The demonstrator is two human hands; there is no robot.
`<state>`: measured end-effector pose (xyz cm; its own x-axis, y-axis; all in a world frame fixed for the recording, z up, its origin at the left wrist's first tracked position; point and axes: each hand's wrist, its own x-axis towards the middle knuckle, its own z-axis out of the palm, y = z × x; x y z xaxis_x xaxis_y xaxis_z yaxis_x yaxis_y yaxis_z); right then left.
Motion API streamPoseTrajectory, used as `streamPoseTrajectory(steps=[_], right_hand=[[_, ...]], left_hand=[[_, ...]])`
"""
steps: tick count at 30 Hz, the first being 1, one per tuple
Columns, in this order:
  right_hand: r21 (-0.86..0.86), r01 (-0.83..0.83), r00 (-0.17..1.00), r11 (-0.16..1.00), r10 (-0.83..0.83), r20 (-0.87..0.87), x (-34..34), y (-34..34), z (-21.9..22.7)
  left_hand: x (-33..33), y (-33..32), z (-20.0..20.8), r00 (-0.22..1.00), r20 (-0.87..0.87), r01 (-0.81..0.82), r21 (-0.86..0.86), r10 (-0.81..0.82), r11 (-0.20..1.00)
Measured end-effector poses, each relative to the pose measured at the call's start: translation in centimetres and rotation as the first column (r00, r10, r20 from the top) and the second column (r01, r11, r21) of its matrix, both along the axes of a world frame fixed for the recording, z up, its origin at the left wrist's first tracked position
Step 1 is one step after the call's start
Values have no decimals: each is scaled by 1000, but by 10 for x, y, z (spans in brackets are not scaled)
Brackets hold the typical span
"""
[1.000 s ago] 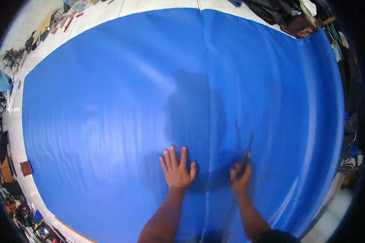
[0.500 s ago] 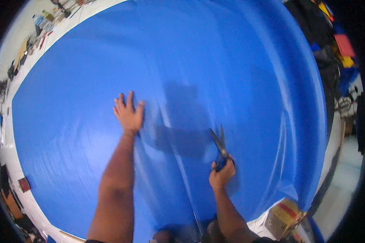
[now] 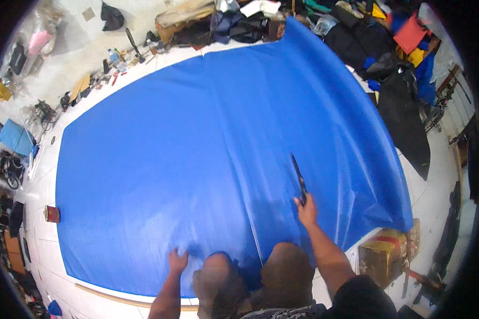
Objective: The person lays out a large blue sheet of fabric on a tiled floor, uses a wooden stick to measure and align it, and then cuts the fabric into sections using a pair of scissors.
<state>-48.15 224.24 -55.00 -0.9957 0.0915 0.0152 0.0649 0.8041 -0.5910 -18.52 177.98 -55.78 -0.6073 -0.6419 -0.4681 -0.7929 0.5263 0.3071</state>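
A large blue plastic-like sheet (image 3: 159, 143) is spread over the floor, with a long crease running toward my knees. My right hand (image 3: 307, 211) grips a pair of dark scissors (image 3: 299, 173) by the handles. The blades point away from me above the sheet and look like a single line, as if closed. Close to my left knee, my left hand (image 3: 178, 260) is over the sheet's near part with finger and thumb apart, holding nothing. Whether it touches the sheet is unclear.
A cardboard box (image 3: 380, 255) sits at the sheet's near right corner, a reddish tin (image 3: 51, 214) at its left edge. A wooden strip (image 3: 122, 299) lies along the near edge. Dark cloth (image 3: 404, 117) and scraps line the right; tools and bottles (image 3: 114, 57) stand far left.
My left hand has drawn back from the sheet's middle to beside my knee. The scissors' blades, which looked spread, now look together. The view has tilted back, showing more floor and my knees.
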Motion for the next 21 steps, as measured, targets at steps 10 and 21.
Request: streamPoseTrajectory(steps=[10, 21], right_hand=[[105, 208, 899, 972, -233, 372, 388, 263, 28], [113, 620, 585, 776, -553, 594, 495, 215, -62]], left_hand=[[225, 74, -41, 601, 175, -710, 564, 780, 421], [213, 51, -54, 544, 315, -564, 823, 778, 62]])
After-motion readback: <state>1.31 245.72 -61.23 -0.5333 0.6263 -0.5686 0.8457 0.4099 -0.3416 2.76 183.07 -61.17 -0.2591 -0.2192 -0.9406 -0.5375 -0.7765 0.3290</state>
